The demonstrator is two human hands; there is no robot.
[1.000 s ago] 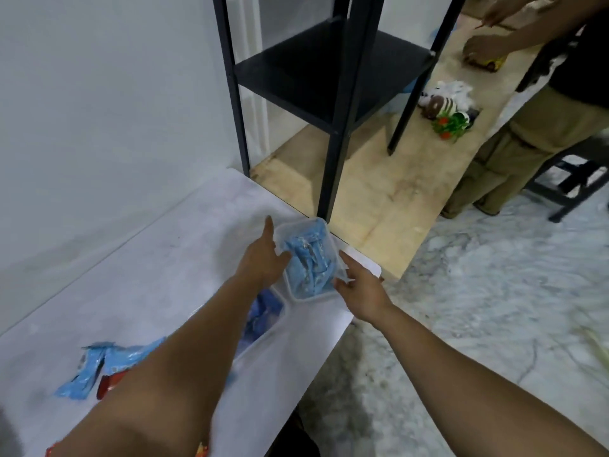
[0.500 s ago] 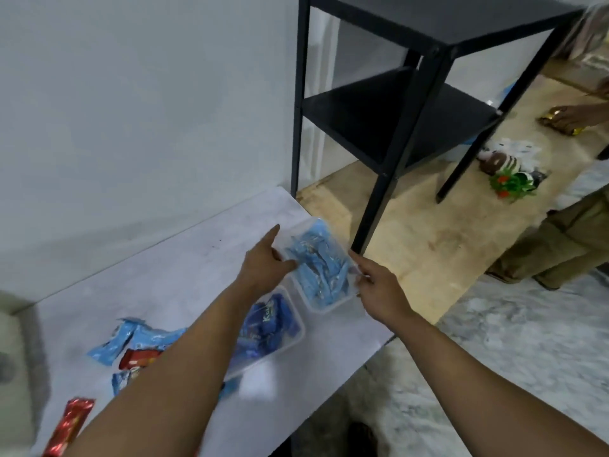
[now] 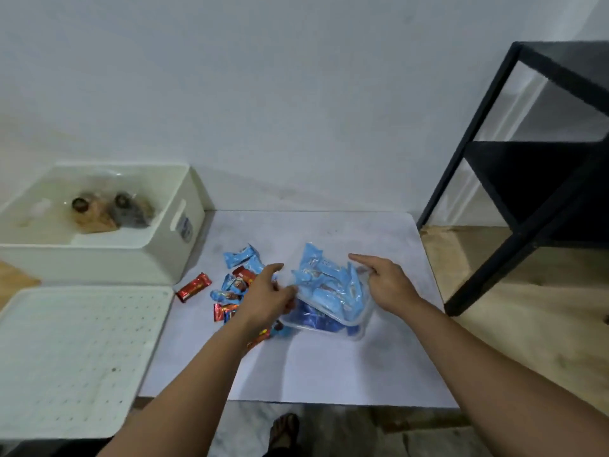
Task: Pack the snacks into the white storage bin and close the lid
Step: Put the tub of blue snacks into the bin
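A clear plastic tub [image 3: 333, 293] full of light-blue snack packets is tilted above a second clear tub [image 3: 316, 321] holding dark-blue packets. My left hand [image 3: 267, 296] grips its left edge and my right hand [image 3: 387, 283] grips its right edge, index finger pointing out. The white storage bin [image 3: 164, 258] stands open at the far left with bagged snacks [image 3: 108, 209] inside. Its white lid [image 3: 75, 357] lies flat in front of it. Several loose blue and red snack packets [image 3: 237, 278] lie on the white table [image 3: 329, 367] between the bin and my hands.
A red bar [image 3: 194, 286] lies apart near the lid's corner. A black metal shelf [image 3: 534, 179] stands on a wooden surface at the right. The white wall is close behind. My sandalled foot [image 3: 285, 430] shows below the table's front edge.
The view has swung left, bringing the bin and lid into sight. My hands have carried the tub of light-blue packets left and over the second tub, tilting it.
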